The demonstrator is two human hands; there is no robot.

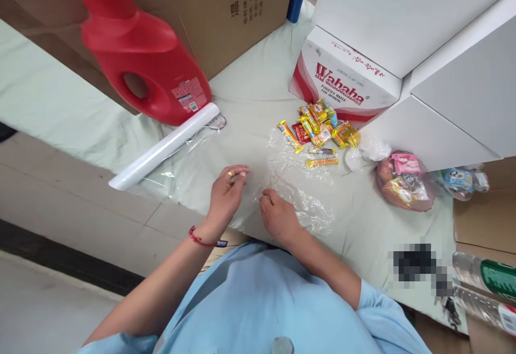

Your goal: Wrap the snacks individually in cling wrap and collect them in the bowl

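Note:
My left hand, with a ring and a red string bracelet, is closed in a pinch above the pale green cloth. Whatever its fingertips hold, if anything, is too faint to make out. To its right, my right hand is closed on the near left edge of crumpled clear plastic film, which spreads out rightward over the cloth. Beyond the film lies a pile of small wrapped snacks, mostly yellow, with a few sticks lying singly in front. A white roll with loose clear film lies left of my hands.
A big red jug stands at the left before a cardboard box. A Wahaha carton and white boxes stand back right. Bagged snacks sit below them; plastic bottles lie at the right edge.

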